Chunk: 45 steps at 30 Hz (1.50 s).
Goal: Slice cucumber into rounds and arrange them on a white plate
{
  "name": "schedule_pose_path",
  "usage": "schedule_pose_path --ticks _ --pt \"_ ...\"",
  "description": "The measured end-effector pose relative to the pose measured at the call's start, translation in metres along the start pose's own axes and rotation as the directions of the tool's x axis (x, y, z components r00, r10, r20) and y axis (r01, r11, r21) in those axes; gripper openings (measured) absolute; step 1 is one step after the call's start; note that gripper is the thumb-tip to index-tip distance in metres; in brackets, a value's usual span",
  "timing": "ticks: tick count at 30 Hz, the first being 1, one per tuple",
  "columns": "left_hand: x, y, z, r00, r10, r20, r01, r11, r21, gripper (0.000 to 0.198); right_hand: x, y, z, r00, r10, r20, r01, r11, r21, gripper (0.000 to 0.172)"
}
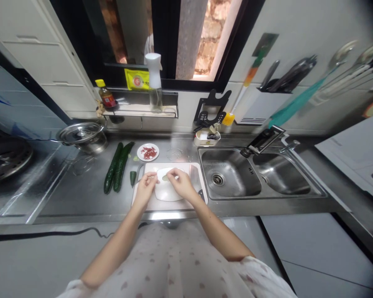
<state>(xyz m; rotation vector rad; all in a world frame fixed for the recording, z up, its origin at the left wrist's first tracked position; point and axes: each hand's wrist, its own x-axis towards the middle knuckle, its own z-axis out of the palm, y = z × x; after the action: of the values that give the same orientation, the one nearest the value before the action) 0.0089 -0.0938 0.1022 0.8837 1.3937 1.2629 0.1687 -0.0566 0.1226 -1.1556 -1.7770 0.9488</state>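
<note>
A white plate (pixel 169 194) rests on the light cutting board (pixel 149 204) at the counter's front. My right hand (pixel 180 183) is over its upper right part, thumb and fingers pinching a thin green cucumber slice (pixel 165 178). By the plate's left rim my left hand (pixel 146 187) has its fingers curled together; what they hold, if anything, is too small to make out. A knife (pixel 194 175) lies along the board's right side, its dark handle toward me. Left of the board is a cut cucumber end (pixel 132 178), with two whole cucumbers (pixel 120 167) farther left.
Behind the board stands a small white dish (pixel 148 152) of chopped red pieces. A lidded steel pot (pixel 83 135) is at the back left. The double sink (pixel 231 174) adjoins the board's right. A wall shelf (pixel 133 109) holds bottles below the window.
</note>
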Motion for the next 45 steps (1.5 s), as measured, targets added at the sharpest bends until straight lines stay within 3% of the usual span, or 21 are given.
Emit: schedule_pose_path --ticks 6,17,24,32,37,45 --pt "-0.005 0.005 0.011 0.948 -0.249 0.2 0.283 0.944 -0.169 0.054 0.0 0.001 -0.002 1.0 -0.029 -0.001 0.029 0.999 -0.031 0.017" --pt "0.015 0.009 0.012 0.908 -0.299 0.295 0.39 0.86 -0.329 0.049 0.001 0.013 -0.004 0.98 -0.192 0.049 0.197 0.97 -0.139 0.018" --pt "0.022 0.008 0.012 0.928 -0.265 0.263 0.337 0.896 -0.288 0.062 0.001 0.02 -0.002 0.984 -0.17 0.056 0.177 0.968 -0.178 0.018" --pt "0.029 0.001 0.016 0.967 -0.152 0.204 0.182 0.973 -0.14 0.059 0.002 0.029 0.0 0.997 -0.063 0.033 0.068 0.985 -0.161 0.018" --pt "0.037 -0.013 0.023 0.985 -0.011 0.174 0.023 0.997 -0.07 0.052 0.002 0.043 0.004 0.999 0.049 0.003 -0.048 0.993 -0.112 0.019" --pt "0.054 -0.042 0.032 0.976 0.158 0.147 -0.166 0.985 0.039 0.041 0.006 0.079 0.013 0.979 0.205 -0.005 -0.205 0.978 -0.047 0.02"
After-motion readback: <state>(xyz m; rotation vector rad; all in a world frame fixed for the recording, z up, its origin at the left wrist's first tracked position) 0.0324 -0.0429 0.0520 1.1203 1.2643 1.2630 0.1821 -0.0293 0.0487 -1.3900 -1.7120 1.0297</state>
